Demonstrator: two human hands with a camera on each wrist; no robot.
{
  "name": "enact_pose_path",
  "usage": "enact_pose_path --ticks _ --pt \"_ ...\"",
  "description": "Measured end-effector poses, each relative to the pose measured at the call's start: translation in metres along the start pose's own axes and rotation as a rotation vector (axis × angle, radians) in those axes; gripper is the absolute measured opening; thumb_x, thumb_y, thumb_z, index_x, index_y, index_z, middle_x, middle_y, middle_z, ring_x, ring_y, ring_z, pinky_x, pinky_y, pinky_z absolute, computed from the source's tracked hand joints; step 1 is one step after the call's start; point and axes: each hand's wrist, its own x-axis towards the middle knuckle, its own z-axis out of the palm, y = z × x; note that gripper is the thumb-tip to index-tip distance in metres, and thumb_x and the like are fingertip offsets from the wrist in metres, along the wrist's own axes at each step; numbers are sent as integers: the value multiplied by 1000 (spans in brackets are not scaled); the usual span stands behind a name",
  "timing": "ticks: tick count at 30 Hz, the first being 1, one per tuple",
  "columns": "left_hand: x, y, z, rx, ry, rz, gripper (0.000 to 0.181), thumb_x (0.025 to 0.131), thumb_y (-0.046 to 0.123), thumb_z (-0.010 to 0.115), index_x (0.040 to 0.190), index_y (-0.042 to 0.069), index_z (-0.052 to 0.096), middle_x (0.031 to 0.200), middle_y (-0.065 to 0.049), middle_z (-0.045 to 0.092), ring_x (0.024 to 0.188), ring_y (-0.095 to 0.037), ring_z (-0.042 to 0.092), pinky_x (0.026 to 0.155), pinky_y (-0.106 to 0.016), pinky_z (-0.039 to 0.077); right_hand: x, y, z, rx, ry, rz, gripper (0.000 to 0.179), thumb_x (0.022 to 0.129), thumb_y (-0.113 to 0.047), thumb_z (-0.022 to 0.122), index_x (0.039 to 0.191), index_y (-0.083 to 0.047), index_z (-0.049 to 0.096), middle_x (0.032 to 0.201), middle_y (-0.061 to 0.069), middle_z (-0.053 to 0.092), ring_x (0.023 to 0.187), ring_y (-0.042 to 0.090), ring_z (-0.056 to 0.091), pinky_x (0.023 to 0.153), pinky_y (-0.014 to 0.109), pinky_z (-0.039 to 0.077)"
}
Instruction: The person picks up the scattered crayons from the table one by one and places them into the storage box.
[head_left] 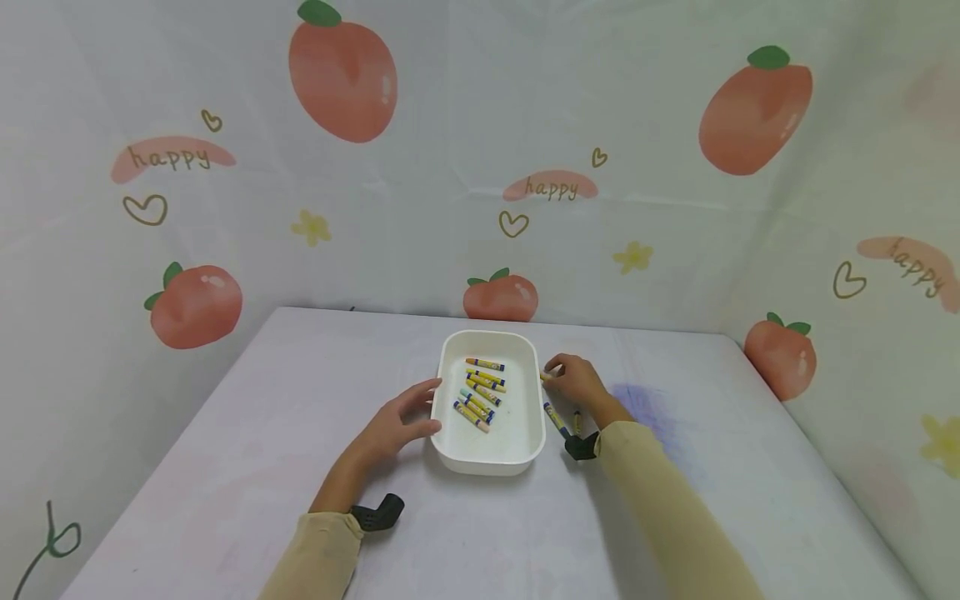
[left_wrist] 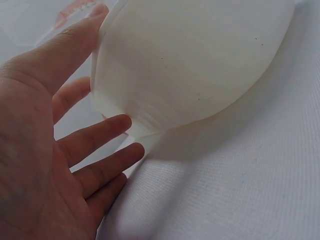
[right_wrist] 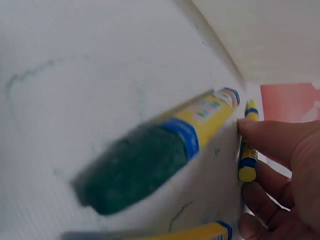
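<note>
A white plastic tray [head_left: 491, 458] stands on the table, with several crayons [head_left: 483, 382] lying inside it. My left hand [head_left: 393, 425] rests against the tray's left side; in the left wrist view the thumb lies at the rim and the loosely extended fingers touch or nearly touch the wall. Just beyond the tray's right side, my right hand [head_left: 581, 387] pinches a yellow crayon [right_wrist: 248, 172] between thumb and fingers. Near that hand, a dark green crayon [right_wrist: 142, 165] lies on the table, and another crayon [right_wrist: 195, 233] shows partly at the lower edge of the right wrist view.
The table [head_left: 300, 467] has a pale cloth with blue-purple smudges [head_left: 645, 408] to the right of my right hand. A white curtain [head_left: 420, 233] printed with fruit and hearts hangs behind and beside it. Each wrist carries a black camera [head_left: 380, 512].
</note>
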Motion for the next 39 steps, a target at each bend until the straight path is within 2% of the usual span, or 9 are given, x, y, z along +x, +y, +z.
enact_pose_path --ticks 6,11,20,24,27,31,39 --pt "0 1 1 -3 0 8 69 87 21 73 148 20 41 139 -14 52 126 -31 49 107 -61 29 -3 -5 -2 -57 -11 6 18 86 -11 71 102 -4 68 90 9 64 78 23 62 65 36 54" --pt "1 0 0 0 -5 0 68 88 23 73 148 22 42 139 -13 53 126 -30 49 107 -60 29 -12 -8 -6 -33 -11 37 16 86 -10 67 100 -3 66 91 10 64 78 23 61 66 36 53" --pt "1 -3 -1 -3 4 -30 69 86 27 75 147 28 43 140 -10 52 129 -28 47 108 -60 27 -20 1 -13 97 59 53 19 87 -8 64 105 -1 64 103 13 67 94 28 62 81 42 52" --pt "2 -4 -1 1 8 -37 69 86 27 75 147 28 43 140 -9 52 128 -28 48 107 -60 28 -23 5 -17 175 103 58 17 88 -8 66 103 -1 63 99 12 68 91 25 61 74 36 51" --pt "2 -4 -1 1 9 -42 69 86 27 75 147 28 43 140 -9 52 127 -28 49 107 -59 29 -27 4 -21 294 119 58 17 90 -7 66 104 0 61 99 13 67 88 24 61 68 31 50" --pt "1 -3 -1 7 13 -42 69 86 28 75 147 29 43 140 -9 52 127 -28 49 107 -59 29 -32 1 -28 425 114 30 18 92 -6 64 107 2 59 101 15 66 87 23 62 68 29 52" --pt "1 -2 1 18 14 -39 69 86 29 74 147 29 42 140 -9 52 128 -28 48 107 -60 29 -35 -7 -36 502 102 -55 27 92 -1 62 118 3 56 98 16 64 82 21 63 69 32 56"
